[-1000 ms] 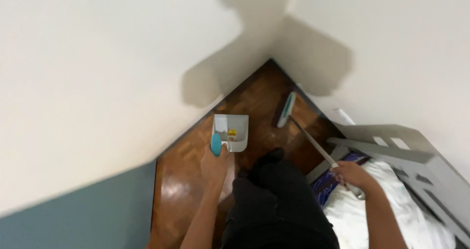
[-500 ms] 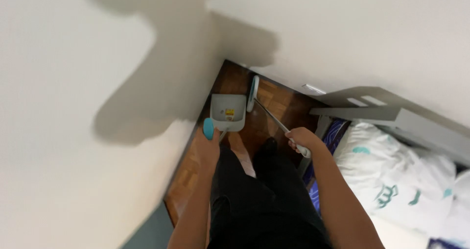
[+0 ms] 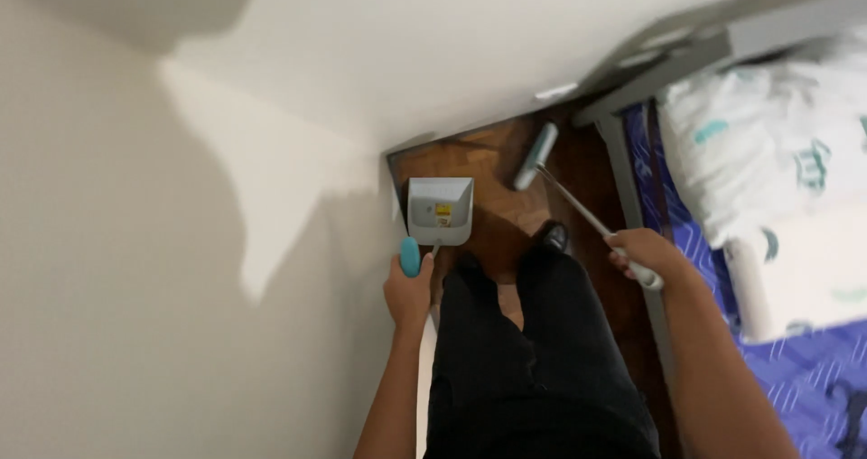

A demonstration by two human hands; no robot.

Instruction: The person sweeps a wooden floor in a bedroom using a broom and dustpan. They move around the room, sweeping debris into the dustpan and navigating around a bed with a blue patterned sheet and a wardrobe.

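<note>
My left hand (image 3: 408, 289) grips the teal-tipped handle of a grey dustpan (image 3: 440, 209), which rests on the dark wooden floor (image 3: 492, 157) beside the white wall. A small yellow bit lies inside the pan. My right hand (image 3: 643, 254) holds the long pale handle of a broom (image 3: 578, 209); its teal brush head (image 3: 536, 156) touches the floor to the right of the pan, near the wall corner. My legs in black trousers (image 3: 533, 351) stand between the two hands.
White walls (image 3: 181, 242) close in on the left and far side of a narrow floor strip. On the right stand a grey bed frame (image 3: 632, 89), a blue sheet (image 3: 795, 396) and a white patterned pillow (image 3: 768, 134).
The view has swung left, so the bed now fills the right edge. The dustpan and broom head remain on the floor near the corner, both still held.
</note>
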